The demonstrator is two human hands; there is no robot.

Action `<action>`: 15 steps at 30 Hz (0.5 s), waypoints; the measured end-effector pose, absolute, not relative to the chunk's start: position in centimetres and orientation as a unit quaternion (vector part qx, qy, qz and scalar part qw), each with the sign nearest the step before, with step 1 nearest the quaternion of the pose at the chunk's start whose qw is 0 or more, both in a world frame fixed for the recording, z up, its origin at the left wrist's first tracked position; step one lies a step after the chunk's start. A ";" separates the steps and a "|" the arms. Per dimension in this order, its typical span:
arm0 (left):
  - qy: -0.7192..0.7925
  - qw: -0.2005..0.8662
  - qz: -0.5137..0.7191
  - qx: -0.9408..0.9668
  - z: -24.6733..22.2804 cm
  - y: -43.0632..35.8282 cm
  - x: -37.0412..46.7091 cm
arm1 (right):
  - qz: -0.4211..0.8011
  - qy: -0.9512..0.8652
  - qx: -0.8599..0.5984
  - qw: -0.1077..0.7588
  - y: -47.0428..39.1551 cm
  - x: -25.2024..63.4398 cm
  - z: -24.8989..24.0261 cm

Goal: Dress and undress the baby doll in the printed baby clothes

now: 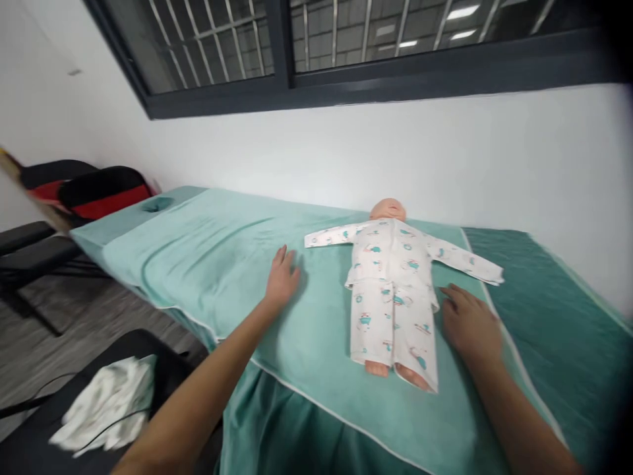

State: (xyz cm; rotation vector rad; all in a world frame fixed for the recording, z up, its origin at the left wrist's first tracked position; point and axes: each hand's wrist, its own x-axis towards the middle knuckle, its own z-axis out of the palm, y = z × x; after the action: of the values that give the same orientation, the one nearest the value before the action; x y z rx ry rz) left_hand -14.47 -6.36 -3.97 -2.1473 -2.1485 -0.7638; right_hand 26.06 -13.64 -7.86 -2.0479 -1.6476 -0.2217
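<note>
A baby doll [388, 209] lies on its back on the teal-covered bed, head toward the wall. It wears a white printed pajama top [390, 254] with both sleeves stretched outward, and matching pajama pants [373, 323]. Its feet show at the leg ends, while its hands are hidden inside the sleeves. To the left of the doll, my left hand [283, 277] is over the cover with fingers apart, holding nothing. Beside the doll's hip on the right, my right hand [469, 326] rests with fingers stretched out, close to the top's hem and holding nothing.
The bed's teal cover [208, 251] extends left to a face hole [158, 204]. A crumpled white cloth [111, 402] lies on a black chair [143, 343] at lower left. More black-and-red chairs [106, 194] stand further back. A white wall [257, 155] and barred window border the far side.
</note>
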 end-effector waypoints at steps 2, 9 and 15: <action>-0.697 0.019 -0.260 -0.668 -5.0 -12.3 -18.4 | -0.088 -0.610 -0.750 0.240 -13.4 26.6 -8.6; -0.844 0.092 -0.197 -0.491 -9.4 -28.7 -37.8 | -0.088 -0.617 -0.738 0.260 -12.9 28.2 -11.0; -0.956 -0.015 -0.054 -0.290 -12.1 -33.1 -48.8 | -0.087 -0.611 -0.738 0.273 -12.6 28.4 -10.9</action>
State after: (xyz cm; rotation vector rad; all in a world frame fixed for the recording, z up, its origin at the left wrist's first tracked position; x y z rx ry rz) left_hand -48.76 -33.05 -12.11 -0.9183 -3.0307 -0.1720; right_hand 28.45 -12.60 -10.91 -1.9862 -1.6425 -0.2344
